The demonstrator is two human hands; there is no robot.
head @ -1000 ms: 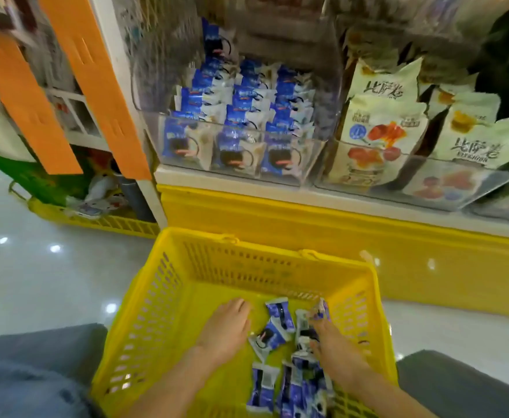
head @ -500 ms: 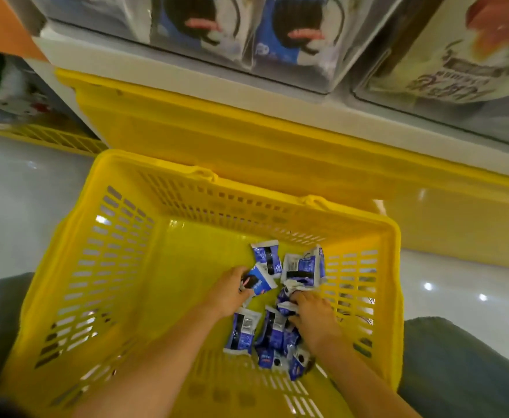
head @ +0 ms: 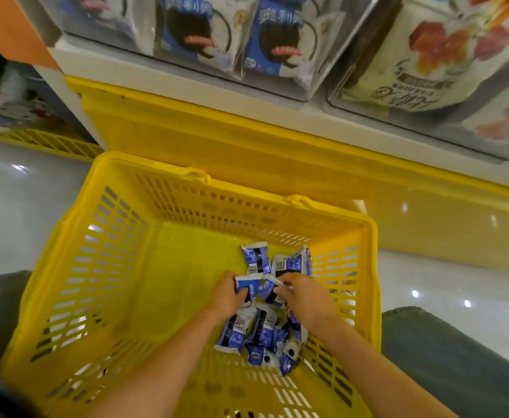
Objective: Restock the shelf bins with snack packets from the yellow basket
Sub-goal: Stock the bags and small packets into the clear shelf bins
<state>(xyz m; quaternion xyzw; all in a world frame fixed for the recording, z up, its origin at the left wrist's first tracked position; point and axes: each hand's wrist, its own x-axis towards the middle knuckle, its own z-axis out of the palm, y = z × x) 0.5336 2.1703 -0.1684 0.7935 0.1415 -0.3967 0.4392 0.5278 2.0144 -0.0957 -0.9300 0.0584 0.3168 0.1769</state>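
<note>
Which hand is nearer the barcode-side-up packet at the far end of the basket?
Right. The right hand is just on the near side of the barcode packet, fingertips close to it. The left hand is farther, off to its left. Each grips a blue packet.

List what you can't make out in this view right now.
- Head view: left hand and right hand cover part of the snack packets; count unknown.
- Head view: shelf bins cut off by the top edge; fill level unseen.
- Head view: yellow basket near wall cut off by the bottom edge.
</note>
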